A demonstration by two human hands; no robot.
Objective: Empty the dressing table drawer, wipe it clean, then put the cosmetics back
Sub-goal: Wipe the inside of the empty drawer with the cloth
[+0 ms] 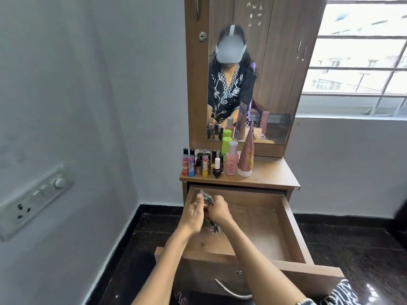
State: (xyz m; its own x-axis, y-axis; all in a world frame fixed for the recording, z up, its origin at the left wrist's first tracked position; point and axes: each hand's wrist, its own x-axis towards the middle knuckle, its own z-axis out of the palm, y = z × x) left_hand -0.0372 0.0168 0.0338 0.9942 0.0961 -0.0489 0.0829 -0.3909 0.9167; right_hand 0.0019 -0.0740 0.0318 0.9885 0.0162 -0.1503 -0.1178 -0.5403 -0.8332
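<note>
**Wiping stage: cloth being bunched over the emptied drawer**

Working the middle step, by the look of it. Holding a crumpled patterned cloth (pixel 208 213) with both hands at the far-left corner of the open drawer (pixel 286 219), at about 10 o'clock of its floor. Left hand (pixel 193 213) curling round the cloth's left side, thumb pointing up; right hand (pixel 219 211) gripping the other side, knuckles up, fingers folded over the fabric. Cloth apparently hanging between the palms rather than lying flat on the wood, though hard telling whether its lower end is touching the floor.

Drawer floor showing bare, with a pale dusty patch toward 4 o'clock, so wiping probably not finished. Calling next for pressing the cloth down and sweeping from the 10 o'clock corner toward that patch, then along the walls.

Counting: one drawer, one cloth, two hands. Standing on the tabletop (pixel 273 172) at 12 o'clock of the drawer: one tall pink tube (pixel 247 156), one pink bottle (pixel 231 164), one green-capped container (pixel 226 144), one dark nail polish bottle with white cap (pixel 217 169), and a tight cluster of small bottles and sticks (pixel 197 162), roughly ten, too crowded for an exact count. Waiting there for returning.
</note>
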